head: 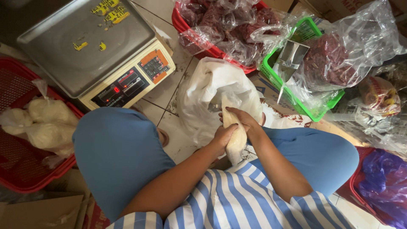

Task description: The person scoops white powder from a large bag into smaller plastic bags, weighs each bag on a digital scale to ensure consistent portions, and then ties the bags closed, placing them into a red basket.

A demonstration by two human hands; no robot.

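Both my hands hold a small clear plastic bag filled with a pale, whitish food [235, 142] between my knees. My left hand [221, 138] grips the bag's side from the left. My right hand [241, 118] closes around its upper part, near the neck. Just beyond the hands stands a large white sack [203, 91], its mouth open toward me. I sit on the tiled floor in blue trousers and a blue-and-white striped shirt.
A digital scale with a steel pan [91, 46] stands at upper left. A red basket [19, 169] on the left holds filled white bags [46, 123]. Ahead are a red basket [180, 21] of bagged dark red goods, a green basket [296, 101] with a metal scoop [290, 57], and a purple bag [383, 186].
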